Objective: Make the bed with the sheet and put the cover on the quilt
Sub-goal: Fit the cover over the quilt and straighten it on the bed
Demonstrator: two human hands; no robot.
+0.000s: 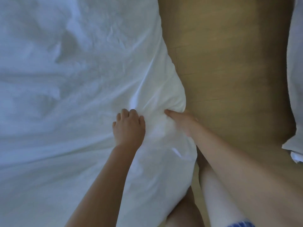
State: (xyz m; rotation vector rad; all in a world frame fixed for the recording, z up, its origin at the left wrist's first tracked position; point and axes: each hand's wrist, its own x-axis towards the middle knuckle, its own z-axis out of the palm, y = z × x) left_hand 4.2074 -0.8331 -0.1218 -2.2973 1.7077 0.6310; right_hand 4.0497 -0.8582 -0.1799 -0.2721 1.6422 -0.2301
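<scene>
1. Bedding (65,79), white and creased, covers the bed over the left two thirds of the view and reaches the bed's right edge. I cannot tell for sure whether this top layer is the sheet or the quilt cover.
2. The floor (229,63) is bare brown wood and runs beside the bed. The person's legs (213,185) stand on it, close against the bedding.
3. A second heap of white cloth (295,79) lies at the far right edge, well apart from the bed. It may be the piece not yet put on, but too little of it shows to say.
4. A plump bulge (170,95) swells at the bed's edge, just above both hands. It looks padded, as if filling sits inside a cover. No opening shows, so what is inside is a guess.
5. The left hand (129,126) lies knuckles up on the bedding. Its fingers are curled down together into the cloth, and folds fan out from them.
6. The right hand (182,122) grips the edge below the bulge. Its thumb presses into the cloth on top, and the other fingers are hidden underneath.
7. As a judgement, the task is midway. Cloth is on the bed but wrinkled and not smoothed, and this edge is being pulled or stuffed into place.
</scene>
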